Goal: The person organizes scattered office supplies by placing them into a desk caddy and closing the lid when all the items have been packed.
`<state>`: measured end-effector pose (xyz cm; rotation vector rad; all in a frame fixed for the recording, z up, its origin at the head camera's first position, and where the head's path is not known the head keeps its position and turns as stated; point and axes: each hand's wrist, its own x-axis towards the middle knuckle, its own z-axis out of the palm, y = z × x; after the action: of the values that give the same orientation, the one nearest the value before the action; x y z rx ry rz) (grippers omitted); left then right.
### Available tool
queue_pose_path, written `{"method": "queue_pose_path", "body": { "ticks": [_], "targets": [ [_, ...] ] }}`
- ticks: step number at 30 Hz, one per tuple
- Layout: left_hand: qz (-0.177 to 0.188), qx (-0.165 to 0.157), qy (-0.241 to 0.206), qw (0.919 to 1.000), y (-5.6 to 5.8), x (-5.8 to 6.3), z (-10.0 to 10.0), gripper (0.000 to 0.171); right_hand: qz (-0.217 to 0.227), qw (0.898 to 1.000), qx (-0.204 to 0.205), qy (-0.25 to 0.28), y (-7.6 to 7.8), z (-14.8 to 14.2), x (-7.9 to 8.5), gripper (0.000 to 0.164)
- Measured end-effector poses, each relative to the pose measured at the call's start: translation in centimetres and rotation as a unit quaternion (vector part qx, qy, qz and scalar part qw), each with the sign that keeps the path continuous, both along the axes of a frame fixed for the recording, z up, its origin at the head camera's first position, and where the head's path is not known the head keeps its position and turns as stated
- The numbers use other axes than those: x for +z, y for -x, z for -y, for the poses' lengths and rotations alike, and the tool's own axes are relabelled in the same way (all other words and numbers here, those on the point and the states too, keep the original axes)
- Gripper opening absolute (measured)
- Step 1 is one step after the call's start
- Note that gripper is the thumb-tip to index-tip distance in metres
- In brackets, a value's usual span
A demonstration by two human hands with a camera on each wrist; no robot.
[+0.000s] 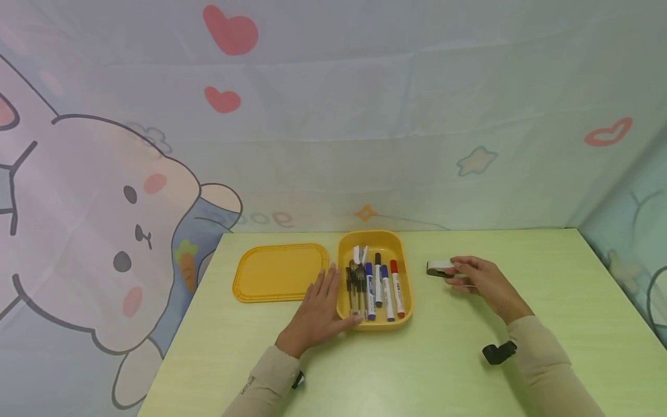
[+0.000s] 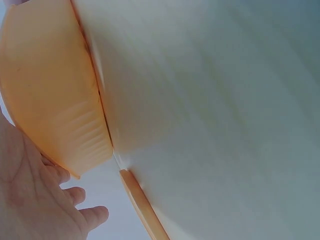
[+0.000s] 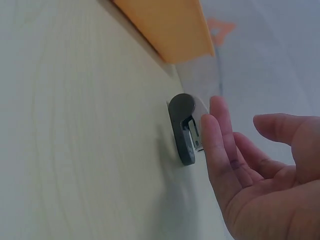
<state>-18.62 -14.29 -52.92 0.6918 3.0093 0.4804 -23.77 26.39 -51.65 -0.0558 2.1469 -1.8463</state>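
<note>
My left hand [image 1: 316,315] rests against the left side of a yellow plastic box [image 1: 409,289], fingers spread and thumb over its near rim. In the left wrist view the box wall [image 2: 50,85] rises beside those fingers. Inside the box lie several capped markers [image 1: 386,292] with blue, black and red caps, and several black pens [image 1: 356,286]. To the right of the box, my right hand [image 1: 487,284] is at a small grey and white stapler [image 1: 439,268]. The right wrist view shows the fingers extended beside the stapler [image 3: 181,129], with the thumb apart from them.
A flat yellow lid [image 1: 281,272] lies on the pale green table [image 1: 417,370], left of the box. A printed cloth [image 1: 333,116] hangs along the table's back edge. Black wrist straps [image 1: 500,352] are on the sleeves.
</note>
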Motion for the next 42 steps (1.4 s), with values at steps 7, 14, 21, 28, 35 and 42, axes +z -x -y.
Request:
{"method": "queue_pose_path", "body": {
  "ticks": [7, 14, 21, 28, 35, 42],
  "targets": [
    [0.001, 0.002, -0.005, 1.0, 0.0, 0.0, 0.0, 0.112, 0.007, 1.0, 0.016, 0.007, 0.1, -0.8, -0.5, 0.063],
    [0.003, 0.003, -0.004, 1.0, 0.0, 0.0, 0.0, 0.111, 0.019, 0.999, 0.026, 0.015, 0.5, -1.2, -0.9, 0.061],
    [0.002, 0.002, -0.007, 1.0, 0.0, 0.0, 0.0, 0.11, 0.035, 0.999, 0.026, 0.018, 0.9, -1.4, -1.3, 0.062],
    [-0.002, 0.001, -0.006, 1.0, 0.0, 0.1, 0.0, 0.11, 0.036, 0.999, 0.014, 0.015, 1.6, -1.4, -1.6, 0.062],
    [0.002, 0.0, -0.013, 0.9999, -0.2, 0.2, 0.0, 0.11, 0.044, 0.999, 0.005, 0.013, 1.8, -1.1, -1.4, 0.064],
    [0.001, 0.001, -0.004, 1.0, -0.2, 0.3, 0.0, 0.109, 0.061, 0.998, -0.007, -0.009, 2.4, -0.9, -1.3, 0.066]
  ]
}}
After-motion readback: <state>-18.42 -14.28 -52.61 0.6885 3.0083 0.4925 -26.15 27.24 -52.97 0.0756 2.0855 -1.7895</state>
